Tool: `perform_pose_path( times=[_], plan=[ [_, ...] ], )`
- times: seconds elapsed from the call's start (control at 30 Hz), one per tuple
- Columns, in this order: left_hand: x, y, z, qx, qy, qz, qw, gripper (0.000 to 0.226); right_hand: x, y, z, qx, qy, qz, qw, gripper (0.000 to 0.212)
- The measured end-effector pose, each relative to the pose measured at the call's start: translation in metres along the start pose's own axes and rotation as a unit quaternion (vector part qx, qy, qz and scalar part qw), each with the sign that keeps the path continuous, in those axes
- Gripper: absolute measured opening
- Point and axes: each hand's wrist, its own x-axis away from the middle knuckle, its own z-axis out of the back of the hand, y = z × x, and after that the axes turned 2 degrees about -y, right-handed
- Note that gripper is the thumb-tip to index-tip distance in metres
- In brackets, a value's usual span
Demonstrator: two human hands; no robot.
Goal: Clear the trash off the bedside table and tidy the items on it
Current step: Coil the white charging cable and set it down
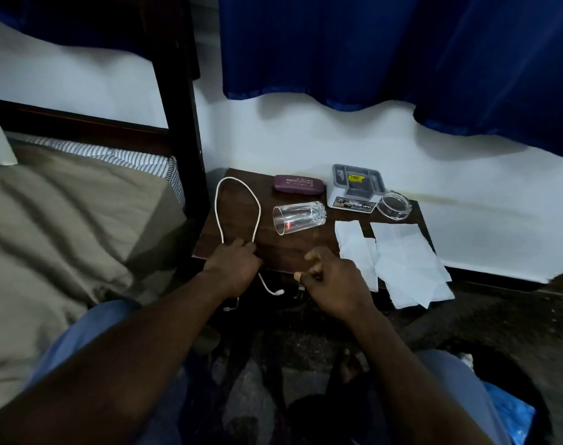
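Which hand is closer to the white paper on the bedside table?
Right. The right hand sits just left of the white paper; the left hand grips the white cable farther left.

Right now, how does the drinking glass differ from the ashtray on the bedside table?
The drinking glass lies on its side; the ashtray sits upright. The drinking glass is tall with a red mark; the ashtray is low and wide. Both are clear glass.

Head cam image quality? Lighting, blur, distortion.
Head view: dim, bluish light; curtain throws soft shadows on the wall; wide-angle lens bends the bed post; right hand slightly blurred; white cable gripped by the left hand reads clearly; floor nearly black.
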Motion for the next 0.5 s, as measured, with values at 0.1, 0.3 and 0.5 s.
perform_pose_path(
  times=[0.1, 0.3, 0.5],
  plan=[
    [-0.003, 0.006, 0.0, -0.002, 0.018, -0.011, 1.0, 0.033, 0.007, 0.001, -0.001, -0.006, 0.003, -0.003, 1.0, 0.035],
    [-0.008, 0.011, -0.006, -0.034, 0.018, -0.024, 0.999, 0.038, 0.012, 0.005, -0.002, -0.007, -0.004, -0.012, 1.0, 0.037],
    [-0.009, 0.01, -0.001, -0.048, 0.039, -0.03, 0.998, 0.032, 0.012, 0.015, -0.005, -0.006, -0.029, -0.026, 0.999, 0.04]
  ],
)
